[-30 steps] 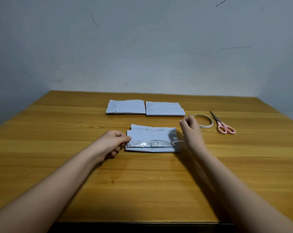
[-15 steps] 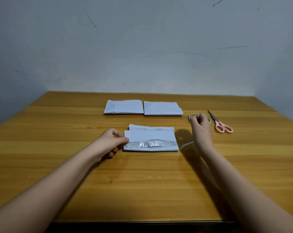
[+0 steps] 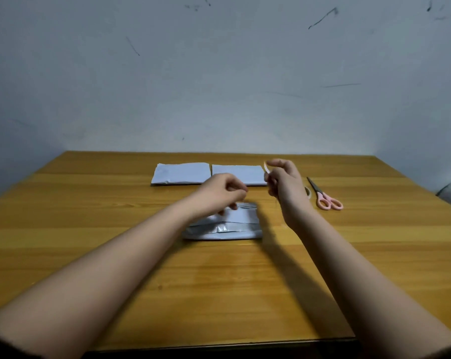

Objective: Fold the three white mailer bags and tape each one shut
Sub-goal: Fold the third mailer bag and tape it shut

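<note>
Between the right hand's (image 3: 284,182) thumb and fingertips (image 3: 269,177) sits a short strip of tape (image 3: 266,168), pinched and held up above the table (image 3: 89,229). Left hand (image 3: 222,193) hovers over the third bag (image 3: 227,224), fingers curled; whether they hold anything cannot be told. Two folded bags (image 3: 181,173) lie behind, side by side. Tape roll (image 3: 308,191) and scissors (image 3: 325,196) rest at right. Recommendation: press the fold flat first, then lay the strip squarely across the flap edge.
</note>
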`<state>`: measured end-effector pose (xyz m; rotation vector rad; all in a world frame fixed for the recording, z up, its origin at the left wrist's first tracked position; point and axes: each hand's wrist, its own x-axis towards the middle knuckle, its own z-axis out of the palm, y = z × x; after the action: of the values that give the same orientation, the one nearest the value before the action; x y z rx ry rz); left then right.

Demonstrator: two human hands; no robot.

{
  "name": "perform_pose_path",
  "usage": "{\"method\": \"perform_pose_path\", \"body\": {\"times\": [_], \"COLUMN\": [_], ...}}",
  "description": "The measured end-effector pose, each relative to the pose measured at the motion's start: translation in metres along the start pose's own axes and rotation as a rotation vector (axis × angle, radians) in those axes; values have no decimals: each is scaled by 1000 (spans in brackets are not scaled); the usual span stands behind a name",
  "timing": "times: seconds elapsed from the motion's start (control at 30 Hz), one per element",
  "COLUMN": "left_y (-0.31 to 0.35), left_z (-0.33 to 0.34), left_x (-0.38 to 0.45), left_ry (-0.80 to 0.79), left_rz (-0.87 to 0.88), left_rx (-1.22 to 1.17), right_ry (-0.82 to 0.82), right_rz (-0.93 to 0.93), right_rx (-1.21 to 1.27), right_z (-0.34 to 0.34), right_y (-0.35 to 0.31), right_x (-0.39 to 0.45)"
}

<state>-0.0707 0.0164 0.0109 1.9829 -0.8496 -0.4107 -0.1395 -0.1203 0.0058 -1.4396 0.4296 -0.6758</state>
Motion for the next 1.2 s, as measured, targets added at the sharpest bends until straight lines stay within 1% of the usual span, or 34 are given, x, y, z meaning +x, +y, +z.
{"method": "perform_pose_path", "body": {"times": [0.1,0.2,0.33,0.5,0.53,0.63,0.7,0.77,0.9,1.0,1.2], "left_y": [25,44,63,88,96,110,123,131,141,146,138], "left_z": [25,44,65,98,111,136,165,195,247,280,339], "left_x": [13,21,27,23,20,12,1,-8,-22,-38,-64], "left_ry": [-157,-173,-168,-168,-199,-242,-319,-357,-323,-393,-441], "left_rz": [-9,-21,-40,-3,4,10,9,22,51,68,183], "left_rx": [-75,-161,-233,-286,-287,-307,-308,-281,-224,-228,-96], "right_ry": [-64,-41,13,211,266,344,423,498,618,718,892], "right_rz": [0,-8,-59,-102,-116,-131,-144,-142,-139,-134,-163], "right_rx": [56,98,63,15,18,3,15,32,41,55,-40], "right_z": [-7,-25,-59,-103,-118,-139,-165,-188,-231,-263,-306], "right_y": [-12,-21,-28,-29,-29,-29,-26,-22,-11,3,38], "right_x": [-1,-1,-5,-14,-21,-31,-46,-59,-86,-106,-139]}}
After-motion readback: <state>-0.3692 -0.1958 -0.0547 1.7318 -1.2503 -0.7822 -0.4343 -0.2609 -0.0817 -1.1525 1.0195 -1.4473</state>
